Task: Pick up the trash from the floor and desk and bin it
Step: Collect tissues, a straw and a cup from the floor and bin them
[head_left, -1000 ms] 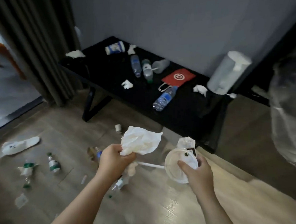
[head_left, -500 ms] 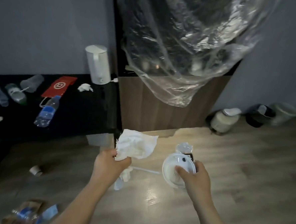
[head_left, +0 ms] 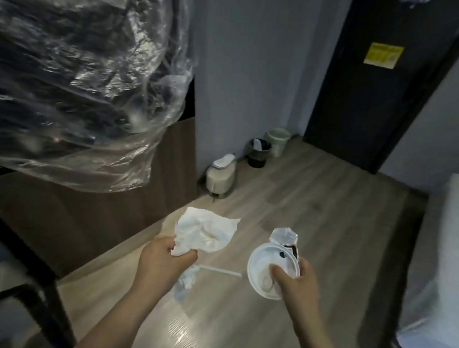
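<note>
Both hands out in front, held above the wood floor (head_left: 315, 206), a gap between them.

Left hand (head_left: 163, 264): fingers curled tight around a crumpled white tissue (head_left: 206, 233). The bulk of the tissue fans up and to the right out of the fist, its loose corner pointing right. More white scraps (head_left: 188, 277) hang below the same fist; cannot tell whether they are part of the same tissue. A thin white straw (head_left: 219, 270) shows between the two hands, long axis roughly level, running left to right with a slight downward slant. Which hand holds it I cannot tell; its left end vanishes near the left fist.

Right hand (head_left: 295, 284): closed on a white plastic lid (head_left: 267, 267), thumb pressed on its near face, fingers behind. The lid is tipped up so its round face looks back toward the person; a small dark spot sits near its upper edge. Behind the lid, held in the same grip, a torn wrapper (head_left: 283, 235) with a silvery inside sticks upward, a dark strip showing at its right side.

Further off, by the wall corner: a black bin (head_left: 259, 155) with something white inside, a pale bin (head_left: 277, 140) just beside it to the right, and a cream-coloured lidded container (head_left: 220, 176) nearer, to the left.

Clear plastic sheeting (head_left: 80, 84) hangs large at upper left. Dark door (head_left: 376, 88) with a yellow notice (head_left: 383, 55) at the back; bed (head_left: 448, 268) edge at the right.
</note>
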### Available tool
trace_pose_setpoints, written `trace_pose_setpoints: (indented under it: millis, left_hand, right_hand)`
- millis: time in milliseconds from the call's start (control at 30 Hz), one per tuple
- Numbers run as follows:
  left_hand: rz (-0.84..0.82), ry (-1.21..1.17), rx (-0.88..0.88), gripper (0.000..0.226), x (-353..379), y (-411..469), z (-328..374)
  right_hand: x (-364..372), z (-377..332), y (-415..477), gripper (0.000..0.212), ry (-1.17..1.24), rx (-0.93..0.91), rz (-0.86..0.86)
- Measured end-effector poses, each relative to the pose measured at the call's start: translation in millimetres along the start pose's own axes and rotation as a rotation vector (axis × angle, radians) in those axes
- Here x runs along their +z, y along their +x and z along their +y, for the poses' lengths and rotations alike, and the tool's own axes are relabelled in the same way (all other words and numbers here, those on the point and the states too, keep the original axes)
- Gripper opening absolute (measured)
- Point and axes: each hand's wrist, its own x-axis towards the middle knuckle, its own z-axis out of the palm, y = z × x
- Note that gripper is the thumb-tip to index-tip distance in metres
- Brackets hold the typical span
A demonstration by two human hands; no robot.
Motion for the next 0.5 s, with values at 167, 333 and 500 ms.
trace_pose_setpoints:
  millis: [167, 333, 500]
  left_hand:
    - [-0.011, -0.027, 0.083, 0.034, 46, 45, 34]
    - [-0.110, -0.081, 0.127, 0.033, 69, 109, 50]
    - [-0.112, -0.110, 0.127, 0.026, 62, 203, 60]
  right_hand:
    - [-31, -4, 32, 0.016, 0.031, 0.002, 0.135]
    - [-25, -18, 84, 0.016, 0.052, 0.013, 0.218]
    - [16, -50, 154, 0.012, 0.043, 0.001, 0.261]
